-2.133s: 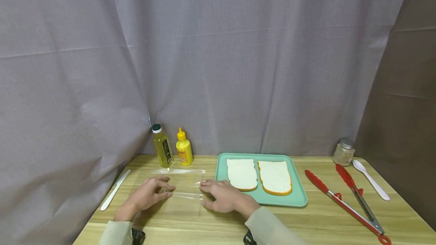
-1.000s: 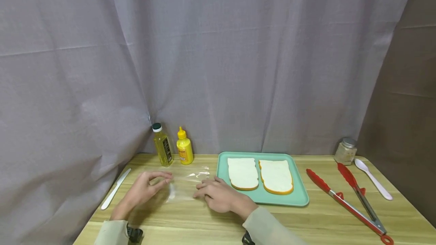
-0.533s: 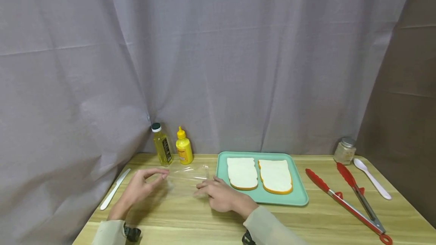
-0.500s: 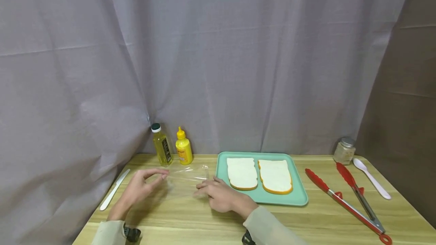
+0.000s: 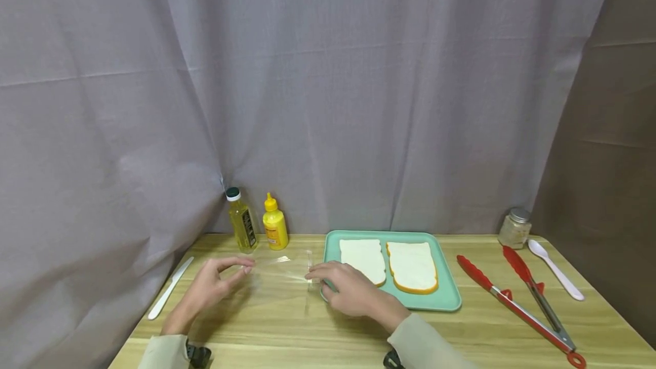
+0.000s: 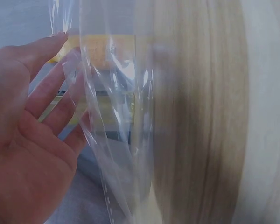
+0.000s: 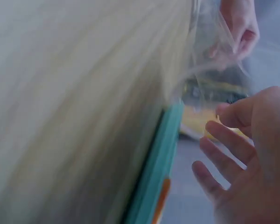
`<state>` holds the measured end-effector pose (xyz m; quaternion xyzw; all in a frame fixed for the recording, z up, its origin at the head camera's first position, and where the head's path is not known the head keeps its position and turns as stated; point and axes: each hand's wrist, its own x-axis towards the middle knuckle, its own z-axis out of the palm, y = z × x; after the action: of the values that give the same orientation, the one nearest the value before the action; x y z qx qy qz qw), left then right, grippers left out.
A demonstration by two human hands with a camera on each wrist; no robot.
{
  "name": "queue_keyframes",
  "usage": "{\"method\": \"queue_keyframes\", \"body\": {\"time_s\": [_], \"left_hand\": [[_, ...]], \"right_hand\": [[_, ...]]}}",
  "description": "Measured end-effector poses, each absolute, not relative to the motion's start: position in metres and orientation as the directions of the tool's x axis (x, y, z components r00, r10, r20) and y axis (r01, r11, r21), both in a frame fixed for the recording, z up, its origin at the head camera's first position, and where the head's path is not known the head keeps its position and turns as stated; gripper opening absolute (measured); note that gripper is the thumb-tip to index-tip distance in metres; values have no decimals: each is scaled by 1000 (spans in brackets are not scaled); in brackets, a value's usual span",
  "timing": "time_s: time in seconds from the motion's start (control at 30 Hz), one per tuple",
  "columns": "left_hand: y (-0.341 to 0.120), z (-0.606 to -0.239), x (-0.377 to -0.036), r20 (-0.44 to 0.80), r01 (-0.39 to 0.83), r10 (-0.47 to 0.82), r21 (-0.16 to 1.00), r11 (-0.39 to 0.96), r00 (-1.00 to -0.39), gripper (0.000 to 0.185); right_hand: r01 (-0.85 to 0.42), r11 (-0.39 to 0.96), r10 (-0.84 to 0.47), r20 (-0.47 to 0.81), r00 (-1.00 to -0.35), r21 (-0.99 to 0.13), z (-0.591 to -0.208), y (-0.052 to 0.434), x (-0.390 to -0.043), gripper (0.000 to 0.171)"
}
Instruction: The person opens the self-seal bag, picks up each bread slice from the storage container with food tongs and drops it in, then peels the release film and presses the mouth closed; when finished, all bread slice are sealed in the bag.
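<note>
A clear plastic bag (image 5: 279,286) lies over the wood table between the hands, its outline hard to see. My left hand (image 5: 210,286) pinches its left edge between thumb and forefinger. In the left wrist view the crinkled film hangs beside the other fingers of the left hand (image 6: 37,116). My right hand (image 5: 351,292) is at the bag's right edge, partly in front of the tray. From the right wrist view, the fingers of the right hand (image 7: 252,154) are spread and loosely bent, with no film plainly gripped.
A green tray (image 5: 451,302) carries two bread slices, the right slice (image 5: 412,266) in full view. Behind the bag stand an oil bottle (image 5: 242,224) and a yellow squeeze bottle (image 5: 275,225). A white knife (image 5: 171,289) lies left; red tongs (image 5: 533,315), a spoon (image 5: 556,269) and a jar (image 5: 515,229) lie right.
My left hand has gone from resting on the bag to pinching its left edge, shifting slightly left and away. My right hand, earlier on the bag, has moved right toward the tray.
</note>
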<state>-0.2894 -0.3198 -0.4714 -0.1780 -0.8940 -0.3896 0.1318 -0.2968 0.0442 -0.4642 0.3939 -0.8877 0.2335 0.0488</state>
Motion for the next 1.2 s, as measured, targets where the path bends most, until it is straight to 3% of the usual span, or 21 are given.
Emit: {"method": "queue_keyframes", "body": {"time_s": [0.33, 0.53, 0.7, 0.87, 1.2], "left_hand": [[-312, -470, -290, 348, 415, 236, 655, 632, -907, 21], [-315, -472, -287, 375, 434, 237, 628, 646, -896, 21], [-311, -475, -289, 387, 457, 260, 609, 649, -885, 21], [-309, -475, -286, 410, 477, 266, 595, 646, -872, 21], [-314, -475, -285, 478, 517, 270, 521, 679, -836, 19]], "right_hand": [[-563, 712, -399, 417, -816, -420, -451, 137, -287, 34], [-500, 744, -272, 484, -832, -442, -452, 201, -287, 40], [-396, 788, -156, 469, -869, -472, -450, 258, -277, 44], [-320, 829, -63, 493, -868, -459, -456, 312, -266, 51], [-167, 872, 66, 448, -891, -461, -471, 382, -246, 80]]}}
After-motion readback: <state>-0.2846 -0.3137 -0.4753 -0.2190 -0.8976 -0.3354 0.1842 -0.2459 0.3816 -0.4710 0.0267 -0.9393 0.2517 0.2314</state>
